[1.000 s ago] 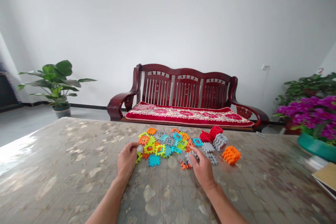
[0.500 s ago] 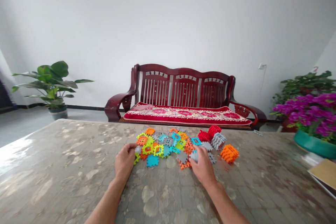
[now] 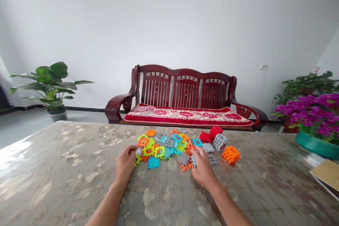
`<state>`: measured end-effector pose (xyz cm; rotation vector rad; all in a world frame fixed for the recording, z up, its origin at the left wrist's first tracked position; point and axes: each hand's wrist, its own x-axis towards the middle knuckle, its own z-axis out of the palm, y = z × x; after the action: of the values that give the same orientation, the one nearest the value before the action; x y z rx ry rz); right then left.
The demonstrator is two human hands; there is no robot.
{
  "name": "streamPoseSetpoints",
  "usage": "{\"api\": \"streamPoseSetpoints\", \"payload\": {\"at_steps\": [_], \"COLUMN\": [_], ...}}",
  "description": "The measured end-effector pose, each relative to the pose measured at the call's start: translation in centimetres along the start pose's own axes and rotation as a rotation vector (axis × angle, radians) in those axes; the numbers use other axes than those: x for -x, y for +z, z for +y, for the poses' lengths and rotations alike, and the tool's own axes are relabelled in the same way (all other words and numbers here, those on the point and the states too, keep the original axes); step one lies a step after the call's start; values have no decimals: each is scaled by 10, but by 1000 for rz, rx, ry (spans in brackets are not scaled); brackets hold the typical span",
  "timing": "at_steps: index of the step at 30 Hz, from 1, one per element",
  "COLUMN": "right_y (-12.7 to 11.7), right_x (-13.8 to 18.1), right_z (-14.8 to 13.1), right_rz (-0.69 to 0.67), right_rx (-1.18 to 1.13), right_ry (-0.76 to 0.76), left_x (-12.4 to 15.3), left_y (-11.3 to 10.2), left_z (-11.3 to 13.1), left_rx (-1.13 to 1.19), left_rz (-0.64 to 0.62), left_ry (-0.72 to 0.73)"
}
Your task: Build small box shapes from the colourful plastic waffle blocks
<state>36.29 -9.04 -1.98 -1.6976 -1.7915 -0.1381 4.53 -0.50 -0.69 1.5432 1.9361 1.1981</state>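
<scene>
A spread of interlocking plastic tiles with notched edges lies between my hands, in orange, lime green, blue and grey. My left hand [image 3: 125, 160] rests at the left edge of the spread, fingers closed at a light grey tile [image 3: 139, 151]. Beside it is a lime green tile [image 3: 137, 160]. My right hand [image 3: 203, 166] is at the right side, its fingers closed over a grey tile [image 3: 194, 161] that they partly hide. Just left of that are another grey tile [image 3: 183, 159] and an orange tile [image 3: 186, 167]. A solid blue tile [image 3: 153, 162] lies nearest me.
Right of the tiles stand an orange stack [image 3: 231, 155], a grey stack [image 3: 220, 142] and two red clusters [image 3: 211, 134]. Purple flowers in a green pot [image 3: 316, 144] and a tan book [image 3: 327, 173] are at the table's right. Behind is a wooden bench [image 3: 185, 88].
My right hand has lowered slightly, and the grey tile under its fingers now sits lower and looks darker. My left hand has stayed almost still. The view has shifted very slightly.
</scene>
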Motion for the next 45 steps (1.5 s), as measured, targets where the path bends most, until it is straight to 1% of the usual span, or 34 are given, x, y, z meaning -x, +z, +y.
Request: {"api": "streamPoseSetpoints", "payload": {"at_steps": [6,11,15,20,24,27,36,45], "right_y": [-1,-3,-5,-5,-8,-9,0,12], "right_x": [-1,-3,-7,-12,-17,-21,-27,-28], "right_z": [2,1,6,26,42,53,81,92], "right_rz": [-31,-7,77,215,283,309,284,243], "right_rx": [-28,-107,-136,-100,-97,-102,-82,-39], "right_ry": [29,21,14,46,97,139,144,137], "left_x": [-1,-1,-2,-3,-3,-3,-3,0], "left_y": [1,2,3,4,5,4,3,0], "left_z": [-2,-4,-4,-7,-8,-7,-6,0], "left_rx": [-1,2,5,4,10,7,-18,-24], "left_rz": [-4,-5,-8,-3,4,10,-7,-25], "left_ry": [-7,0,7,4,14,22,12,-2]}}
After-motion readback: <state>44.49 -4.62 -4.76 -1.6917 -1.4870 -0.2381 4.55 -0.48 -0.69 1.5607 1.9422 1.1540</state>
